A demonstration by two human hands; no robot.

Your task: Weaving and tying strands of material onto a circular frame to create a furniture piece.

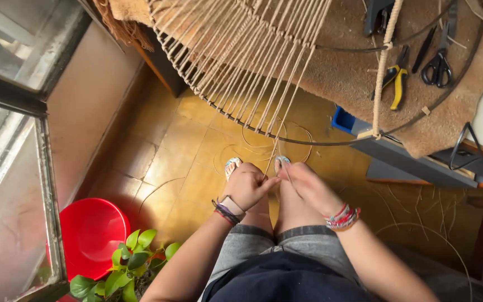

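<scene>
My left hand (247, 186) and my right hand (308, 187) meet above my knees, both pinching a thin tan cord (278, 156) that runs up to a round wire frame (286, 137) strung with several parallel cords (241, 61). The frame juts out over the table edge above the yellow tile floor. Bracelets circle both wrists. My sandalled feet (233, 165) show just beyond the hands.
On the brown mat (342, 61) on the table lie black scissors (438, 66) and yellow-handled pliers (396, 78). A red bucket (91, 232) and a green leafy plant (132, 263) stand by the window at left. Loose cord strands lie on the floor (191, 134); a blue box (343, 119) sits under the table.
</scene>
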